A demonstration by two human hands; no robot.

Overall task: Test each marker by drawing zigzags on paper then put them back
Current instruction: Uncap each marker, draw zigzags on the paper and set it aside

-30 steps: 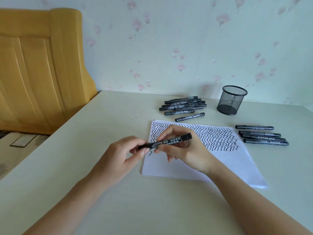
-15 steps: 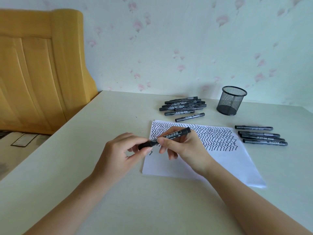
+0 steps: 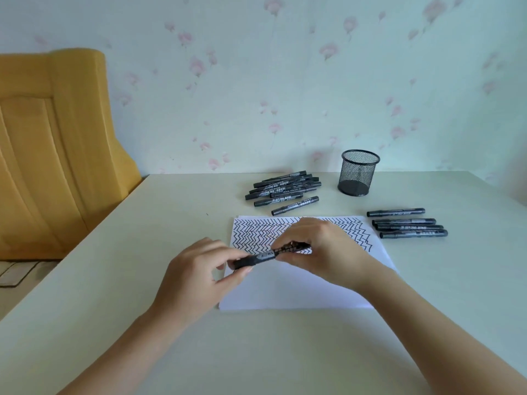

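Observation:
A black marker (image 3: 268, 255) lies level between both hands, just above the white paper (image 3: 299, 286). My left hand (image 3: 199, 277) pinches its cap end with thumb and fingers. My right hand (image 3: 322, 252) grips the barrel, fingers curled over it. The paper's upper part is covered with black zigzag rows (image 3: 256, 232). A pile of several black markers (image 3: 285, 189) lies behind the paper. Several more markers (image 3: 407, 225) lie in a row to the right. A black mesh pen cup (image 3: 358, 173) stands upright at the back.
The pale table (image 3: 142, 280) runs to the flowered wall at the back; its left edge drops off beside a yellow wooden headboard (image 3: 51, 149). The floor shows at the lower left.
The marker has tilted down to nearly level and my right hand has turned over on top of it. The camera view has tipped down slightly.

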